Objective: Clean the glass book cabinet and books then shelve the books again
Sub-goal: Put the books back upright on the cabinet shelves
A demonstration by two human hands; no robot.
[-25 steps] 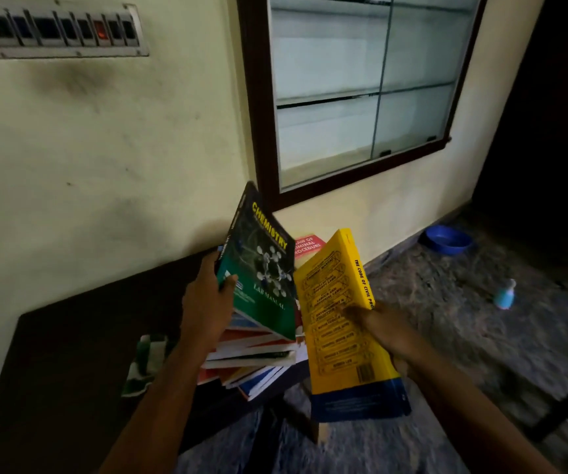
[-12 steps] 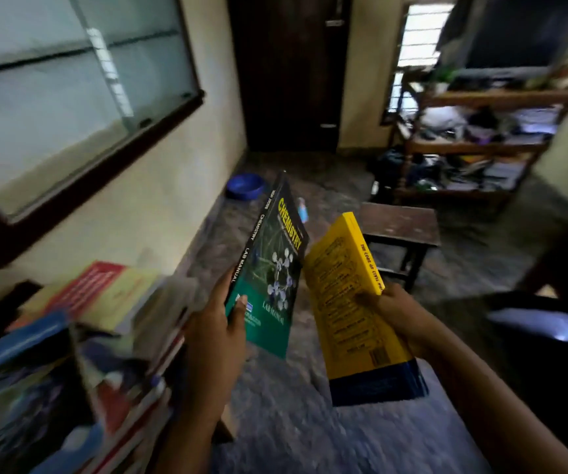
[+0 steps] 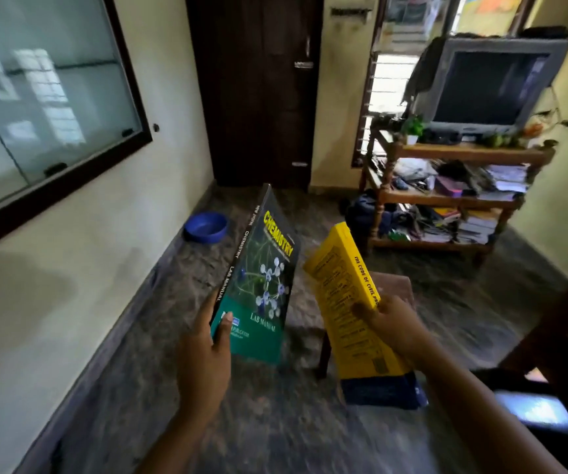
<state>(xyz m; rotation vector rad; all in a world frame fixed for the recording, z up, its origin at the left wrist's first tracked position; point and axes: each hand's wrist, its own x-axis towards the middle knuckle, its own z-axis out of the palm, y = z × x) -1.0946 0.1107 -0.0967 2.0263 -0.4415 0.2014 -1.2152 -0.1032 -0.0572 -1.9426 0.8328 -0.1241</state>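
two hands, left hand point(image 3: 204, 357) and right hand point(image 3: 395, 328); two books, green book point(image 3: 265, 295) and yellow book point(image 3: 337, 285); one blue bowl point(image 3: 205, 227); one television point(image 3: 491, 83).

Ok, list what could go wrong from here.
The left grip holds the Chemistry manual only by its lower corner; it may slip.
The right grip holds the thick yellow book one-handed by its edge; it could drop.
The blue bowl on the floor is a tripping risk.

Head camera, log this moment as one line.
left hand: grips green chemistry manual | right hand: grips yellow book | both: tilted, apart | glass cabinet: on left wall
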